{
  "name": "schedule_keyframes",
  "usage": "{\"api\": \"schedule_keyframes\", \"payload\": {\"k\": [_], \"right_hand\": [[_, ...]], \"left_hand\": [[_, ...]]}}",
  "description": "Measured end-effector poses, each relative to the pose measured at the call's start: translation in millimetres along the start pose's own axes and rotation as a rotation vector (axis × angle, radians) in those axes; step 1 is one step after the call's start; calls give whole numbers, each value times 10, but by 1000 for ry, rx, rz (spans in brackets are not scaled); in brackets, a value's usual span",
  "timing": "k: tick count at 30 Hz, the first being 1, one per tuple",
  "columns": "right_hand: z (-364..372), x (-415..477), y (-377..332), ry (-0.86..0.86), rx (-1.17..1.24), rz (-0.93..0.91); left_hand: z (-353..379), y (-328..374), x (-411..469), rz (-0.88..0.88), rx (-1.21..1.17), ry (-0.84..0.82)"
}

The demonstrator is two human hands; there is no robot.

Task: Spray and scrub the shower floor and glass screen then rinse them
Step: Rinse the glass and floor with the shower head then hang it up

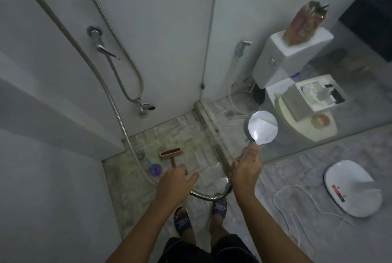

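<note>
Floor: wet tiles, middle of frame.
Right hand: fingers grip shower head.
Left hand: fingers hold brush.
Tip: aim water low, sweep slowly over every tile.

The shower floor is of pale, stained stone tiles. On it rests the head of a red brush, just beside a small purple scoop and a floor drain – a metal hose trails across. Two feet in dark sandals stand near. On the outer floor lie a white lid and a white cord – a toilet stands further back
</note>
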State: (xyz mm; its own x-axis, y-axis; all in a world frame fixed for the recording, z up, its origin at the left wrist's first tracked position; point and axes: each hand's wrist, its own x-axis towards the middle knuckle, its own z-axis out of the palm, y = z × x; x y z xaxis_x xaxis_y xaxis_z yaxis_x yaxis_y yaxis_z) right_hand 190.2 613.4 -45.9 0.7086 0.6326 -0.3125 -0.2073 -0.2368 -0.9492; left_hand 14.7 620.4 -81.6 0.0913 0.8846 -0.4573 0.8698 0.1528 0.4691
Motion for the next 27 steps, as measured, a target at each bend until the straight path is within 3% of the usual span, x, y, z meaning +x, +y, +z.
{"api": "schedule_keyframes", "payload": {"k": [19,27], "right_hand": [[72,649,136,-42,38,235],[189,571,154,-84,11,248]], "left_hand": [[95,253,393,-88,-7,29],[47,113,362,-96,-32,50]]}}
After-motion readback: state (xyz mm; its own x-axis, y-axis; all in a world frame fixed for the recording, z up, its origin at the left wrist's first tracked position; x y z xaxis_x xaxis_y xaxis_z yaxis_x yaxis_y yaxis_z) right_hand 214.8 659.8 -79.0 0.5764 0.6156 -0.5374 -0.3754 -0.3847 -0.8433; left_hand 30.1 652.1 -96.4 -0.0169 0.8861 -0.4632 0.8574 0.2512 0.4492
